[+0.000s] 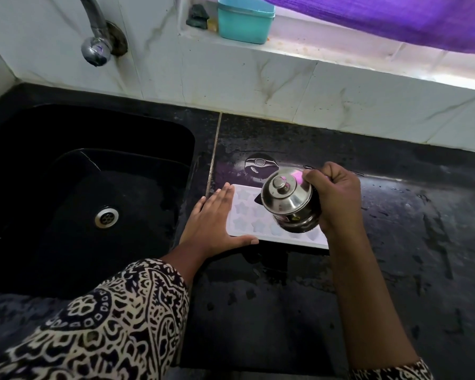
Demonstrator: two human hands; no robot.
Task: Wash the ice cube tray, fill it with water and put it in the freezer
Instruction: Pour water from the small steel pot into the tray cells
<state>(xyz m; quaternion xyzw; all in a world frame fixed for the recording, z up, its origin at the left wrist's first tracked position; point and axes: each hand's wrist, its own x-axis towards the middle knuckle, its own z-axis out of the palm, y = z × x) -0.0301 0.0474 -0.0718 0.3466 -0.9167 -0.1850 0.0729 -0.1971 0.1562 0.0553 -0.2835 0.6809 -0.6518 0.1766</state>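
Observation:
A white ice cube tray [247, 215] with star-shaped cells lies flat on the wet black counter [395, 229], just right of the sink. My left hand [217, 218] rests flat against the tray's left end, fingers spread, thumb along its near edge. My right hand [337, 198] grips a small lidded steel pot [288, 204], tilted toward the left over the tray's right half. The pot hides several cells. I cannot tell whether water is flowing out of it.
A black sink [93, 193] with a metal drain [106, 216] lies to the left, a chrome tap [95, 48] on the tiled wall above it. A teal box [246, 19] stands on the window ledge under a purple cloth [395, 20].

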